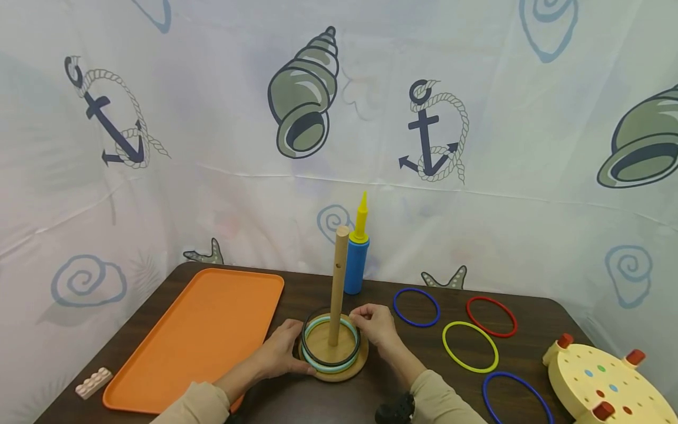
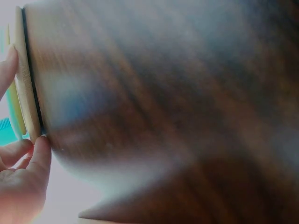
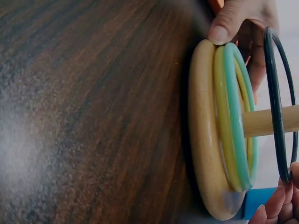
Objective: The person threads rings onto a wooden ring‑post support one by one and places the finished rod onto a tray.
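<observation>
A wooden ring-toss stand has a round base (image 3: 204,130) and an upright peg (image 1: 338,288). Around the peg, low at the base, lie a yellow ring (image 3: 223,112) and a teal ring (image 3: 238,116). My left hand (image 1: 283,353) grips the left rim of the base, thumb at the front and fingers farther back. On the other side, my right hand (image 1: 378,327) pinches a black ring (image 3: 273,70) between thumb and fingers. That black ring encircles the peg, raised above the teal one in the right wrist view.
Behind the peg stands a blue and yellow hand pump (image 1: 357,265). An orange tray (image 1: 212,330) lies left, beside a pale toy brick (image 1: 93,383). At right are blue (image 1: 416,325), red (image 1: 492,299) and yellow (image 1: 470,370) rings, another blue ring, and a cream pegged disc (image 1: 604,377).
</observation>
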The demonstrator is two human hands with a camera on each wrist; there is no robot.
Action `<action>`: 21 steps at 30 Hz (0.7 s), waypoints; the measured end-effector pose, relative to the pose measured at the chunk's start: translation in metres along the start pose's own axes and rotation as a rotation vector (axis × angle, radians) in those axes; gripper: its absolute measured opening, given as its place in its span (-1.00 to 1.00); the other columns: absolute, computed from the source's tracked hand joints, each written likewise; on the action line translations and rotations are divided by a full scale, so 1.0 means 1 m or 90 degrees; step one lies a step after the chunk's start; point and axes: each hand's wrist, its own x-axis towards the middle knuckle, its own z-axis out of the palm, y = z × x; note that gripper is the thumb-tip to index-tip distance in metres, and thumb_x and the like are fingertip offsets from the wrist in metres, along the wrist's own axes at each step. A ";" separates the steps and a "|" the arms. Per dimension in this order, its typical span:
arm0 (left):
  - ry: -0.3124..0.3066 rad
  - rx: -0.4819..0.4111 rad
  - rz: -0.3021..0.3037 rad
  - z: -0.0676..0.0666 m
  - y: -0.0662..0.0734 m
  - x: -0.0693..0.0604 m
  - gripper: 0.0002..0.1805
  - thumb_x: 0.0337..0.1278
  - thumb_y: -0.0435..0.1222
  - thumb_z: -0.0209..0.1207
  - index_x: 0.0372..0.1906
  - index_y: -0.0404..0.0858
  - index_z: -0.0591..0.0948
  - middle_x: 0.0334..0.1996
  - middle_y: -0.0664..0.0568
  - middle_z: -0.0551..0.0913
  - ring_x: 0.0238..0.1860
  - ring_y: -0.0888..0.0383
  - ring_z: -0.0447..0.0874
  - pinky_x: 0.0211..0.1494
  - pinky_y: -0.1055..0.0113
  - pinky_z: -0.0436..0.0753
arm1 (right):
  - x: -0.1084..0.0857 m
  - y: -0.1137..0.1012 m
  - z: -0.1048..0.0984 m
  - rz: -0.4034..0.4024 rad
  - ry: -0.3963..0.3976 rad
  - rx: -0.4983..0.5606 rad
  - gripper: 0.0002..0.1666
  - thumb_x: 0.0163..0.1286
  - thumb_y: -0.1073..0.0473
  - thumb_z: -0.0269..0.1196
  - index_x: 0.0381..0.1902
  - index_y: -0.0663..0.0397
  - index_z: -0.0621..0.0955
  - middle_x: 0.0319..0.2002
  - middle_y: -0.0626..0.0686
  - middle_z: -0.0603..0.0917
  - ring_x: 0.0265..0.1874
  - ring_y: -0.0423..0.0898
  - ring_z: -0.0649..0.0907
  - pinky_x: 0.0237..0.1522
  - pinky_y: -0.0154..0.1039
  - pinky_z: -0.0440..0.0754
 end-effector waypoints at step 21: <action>0.001 0.011 -0.008 0.000 0.002 -0.001 -0.01 -0.37 -0.04 0.52 0.24 -0.43 0.38 0.12 -0.20 0.39 0.13 -0.15 0.36 0.13 -0.11 0.42 | 0.004 0.011 0.009 -0.021 0.044 -0.120 -0.94 0.12 0.26 0.35 -0.48 0.15 0.69 -0.61 -0.06 0.61 -0.59 -0.22 0.48 -0.53 -0.32 0.43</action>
